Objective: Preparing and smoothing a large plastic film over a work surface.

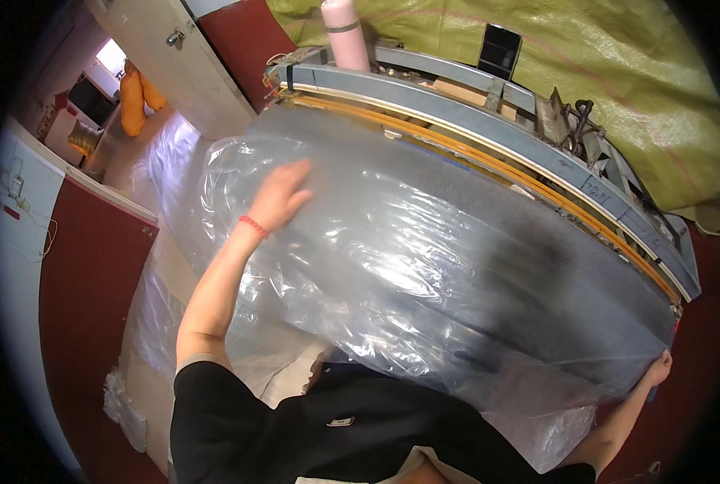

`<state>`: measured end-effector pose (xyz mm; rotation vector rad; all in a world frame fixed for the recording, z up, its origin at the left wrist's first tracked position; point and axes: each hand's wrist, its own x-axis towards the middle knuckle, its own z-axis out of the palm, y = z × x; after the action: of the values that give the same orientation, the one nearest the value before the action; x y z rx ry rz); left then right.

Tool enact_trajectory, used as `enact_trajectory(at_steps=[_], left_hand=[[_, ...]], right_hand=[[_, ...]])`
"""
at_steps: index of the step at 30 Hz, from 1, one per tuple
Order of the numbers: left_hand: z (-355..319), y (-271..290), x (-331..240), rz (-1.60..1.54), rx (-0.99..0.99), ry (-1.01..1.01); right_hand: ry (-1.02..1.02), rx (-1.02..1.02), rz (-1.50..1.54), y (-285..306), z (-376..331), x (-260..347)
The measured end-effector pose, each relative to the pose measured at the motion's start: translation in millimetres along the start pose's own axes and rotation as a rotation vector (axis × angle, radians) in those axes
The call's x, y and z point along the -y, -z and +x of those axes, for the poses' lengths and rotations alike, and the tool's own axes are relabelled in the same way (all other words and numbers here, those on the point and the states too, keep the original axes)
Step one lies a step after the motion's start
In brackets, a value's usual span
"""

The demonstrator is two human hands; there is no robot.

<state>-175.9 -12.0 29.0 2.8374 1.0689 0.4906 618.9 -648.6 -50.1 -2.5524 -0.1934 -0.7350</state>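
A large sheet of clear, wrinkled plastic film (408, 266) covers the grey worktop before me and hangs down over its near edge. My left hand (282, 194), with a red bead bracelet (253, 226) on the wrist, is over the left part of the film. Its fingers are stretched out and slightly blurred; whether it touches the film I cannot tell. At the right end of the worktop, my right hand (660, 368) pinches the film's edge near the corner. Part of its fingers is hidden.
Along the far side runs a grey metal rail (473, 105) with yellow strips (489, 153). Behind it are a pink flask (345, 36), a phone (499, 52), scissors (579, 117) and a green woven sheet (618, 64). An open door (166, 73) stands at the far left.
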Motion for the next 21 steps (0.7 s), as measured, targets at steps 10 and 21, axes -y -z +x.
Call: enact_trajectory(at_steps=[10,21], left_hand=[[28.4,-25.6,19.2,0.124,-0.207,0.145],[55.7,-34.6,-17.1,-0.141,-0.219,0.180]], right_hand=[[-0.357,0.207,0.954,78.6,5.0,-31.1],[-0.325,0.101,0.847,126.2,-2.9,-85.0]])
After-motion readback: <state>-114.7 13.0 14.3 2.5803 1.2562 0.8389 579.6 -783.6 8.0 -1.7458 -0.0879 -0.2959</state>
